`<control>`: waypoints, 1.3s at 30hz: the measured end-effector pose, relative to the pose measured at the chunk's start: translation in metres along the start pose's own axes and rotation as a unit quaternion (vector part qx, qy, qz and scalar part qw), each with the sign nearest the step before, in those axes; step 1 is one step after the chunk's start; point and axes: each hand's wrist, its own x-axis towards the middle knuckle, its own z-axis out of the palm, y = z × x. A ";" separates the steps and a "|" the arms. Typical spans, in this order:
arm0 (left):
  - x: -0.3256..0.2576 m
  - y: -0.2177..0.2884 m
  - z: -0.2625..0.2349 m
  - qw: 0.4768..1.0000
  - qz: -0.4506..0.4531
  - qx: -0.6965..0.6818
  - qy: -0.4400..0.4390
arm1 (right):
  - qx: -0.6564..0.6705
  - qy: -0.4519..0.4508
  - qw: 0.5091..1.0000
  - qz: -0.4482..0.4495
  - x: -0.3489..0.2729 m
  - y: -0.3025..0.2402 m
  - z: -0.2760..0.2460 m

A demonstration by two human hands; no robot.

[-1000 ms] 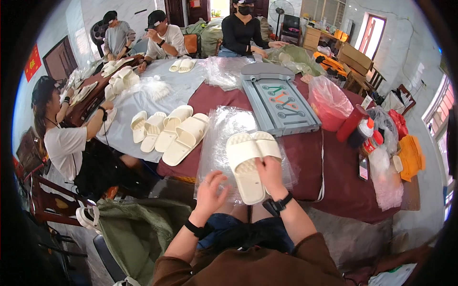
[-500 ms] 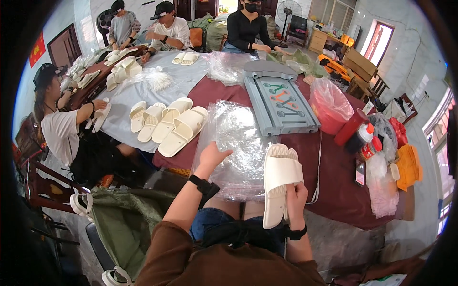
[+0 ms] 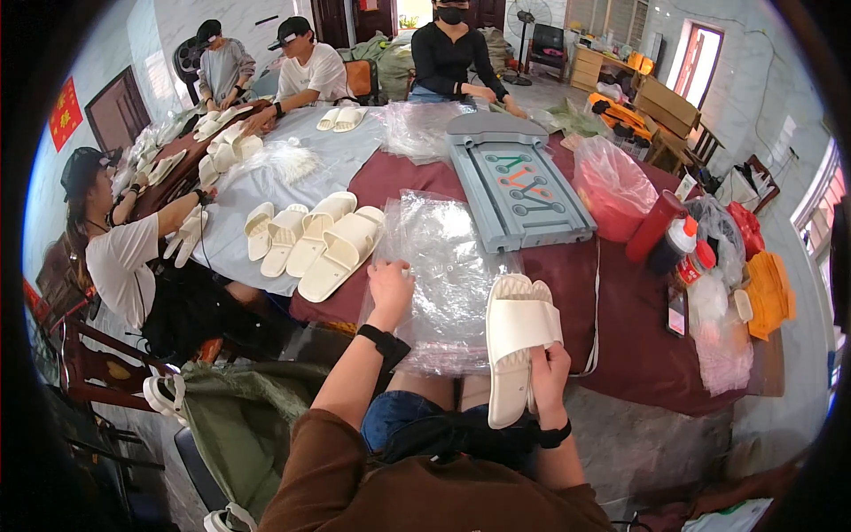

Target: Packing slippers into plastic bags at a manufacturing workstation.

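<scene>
My right hand [image 3: 550, 377] grips a pair of cream slippers [image 3: 511, 355] upright by their straps, soles turned to the side, at the table's front edge. The two slippers lie against each other, one mostly hidden. My left hand [image 3: 390, 288] is down on the left part of a stack of clear plastic bags [image 3: 443, 244], its fingers curled in and bunched at the plastic; the fingertips are partly hidden. To the left of the stack several cream slippers [image 3: 332, 253] lie in a row on the table.
A grey folding plastic stool [image 3: 523, 191] lies beyond the bags. At right stand a pink bag-lined bin [image 3: 612, 182], a red cylinder [image 3: 654, 222], bottles and a phone [image 3: 676, 315]. A green sack [image 3: 239, 417] hangs at lower left. Several people work around the table.
My left hand has shifted slightly up and its outstretched thumb has drawn in, fingers now bunched on the plastic. The slippers stay in my right hand, nearly still. The view has turned slightly.
</scene>
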 end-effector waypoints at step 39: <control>-0.109 -0.038 -0.069 0.910 0.375 0.006 -0.176 | -0.318 -0.096 0.930 -0.154 0.013 -0.021 0.004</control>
